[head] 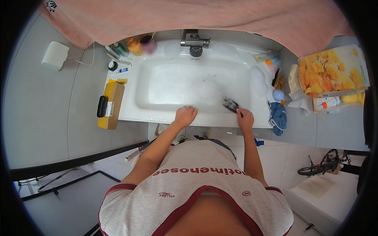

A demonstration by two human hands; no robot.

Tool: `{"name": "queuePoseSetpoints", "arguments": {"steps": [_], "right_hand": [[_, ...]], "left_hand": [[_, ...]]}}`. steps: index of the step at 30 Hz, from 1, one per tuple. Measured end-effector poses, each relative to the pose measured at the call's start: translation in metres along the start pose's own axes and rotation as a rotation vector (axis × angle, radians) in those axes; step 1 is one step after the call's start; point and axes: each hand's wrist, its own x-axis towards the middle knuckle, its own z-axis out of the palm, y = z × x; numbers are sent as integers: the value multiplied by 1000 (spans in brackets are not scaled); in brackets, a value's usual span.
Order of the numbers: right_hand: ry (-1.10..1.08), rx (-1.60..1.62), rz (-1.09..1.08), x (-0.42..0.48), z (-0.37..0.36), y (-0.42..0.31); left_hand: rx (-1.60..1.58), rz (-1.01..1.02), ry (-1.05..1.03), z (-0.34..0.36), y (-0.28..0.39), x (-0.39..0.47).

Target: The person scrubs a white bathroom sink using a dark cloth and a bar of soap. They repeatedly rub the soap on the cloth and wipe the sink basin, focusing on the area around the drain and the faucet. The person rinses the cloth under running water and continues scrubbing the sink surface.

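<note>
A white sink basin [183,85] lies before me, with suds and water in it. My right hand [245,118] is at the basin's near right rim, its fingers closed on the end of a dark, wet, sudsy item [231,105], perhaps a cloth or brush; its kind is unclear. My left hand [186,116] rests on the near rim, left of the right hand; I see nothing in it, but its palm is hidden. The dark metal faucet [195,43] stands at the far side of the basin.
Bottles and tubes stand at the far left corner, near an orange pump bottle [134,46]. A taped cardboard box [113,106] sits at the left rim. To the right are a blue ball [278,95], a blue cloth [278,118] and a flower-patterned box [332,70]. A pink towel [206,14] hangs beyond.
</note>
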Motion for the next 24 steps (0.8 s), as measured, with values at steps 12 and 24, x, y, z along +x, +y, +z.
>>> {"name": "queuePoseSetpoints", "arguments": {"steps": [12,24], "right_hand": [[10,-3,15,0,1,-4],[-167,-37,103,6,-1,-6]], "left_hand": [[-17,-5,27,1,-1,-2],[-10,-112,-212,2,-5,6]]}}
